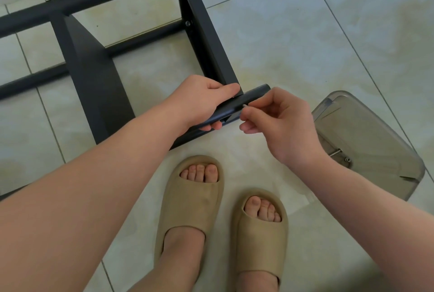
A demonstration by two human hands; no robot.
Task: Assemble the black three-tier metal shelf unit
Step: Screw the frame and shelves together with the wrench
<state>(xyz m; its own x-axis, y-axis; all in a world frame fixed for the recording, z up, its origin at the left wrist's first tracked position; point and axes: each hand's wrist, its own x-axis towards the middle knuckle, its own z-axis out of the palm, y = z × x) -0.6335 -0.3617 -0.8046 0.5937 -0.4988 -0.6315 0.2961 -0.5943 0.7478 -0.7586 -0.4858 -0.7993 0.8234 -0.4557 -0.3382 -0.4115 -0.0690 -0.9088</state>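
The black metal shelf unit lies on its side on the tiled floor, its flat shelf panels standing on edge between round tube posts. My left hand grips the near post where the corner of a shelf panel meets it. My right hand pinches a small silver screw between thumb and forefinger, its tip against the side of the post. Much of the near post is hidden under my left hand and forearm.
A translucent grey plastic container lies on the floor to the right, with small metal hardware inside. My feet in beige slides stand just below the hands. Pale floor tiles surround the shelf.
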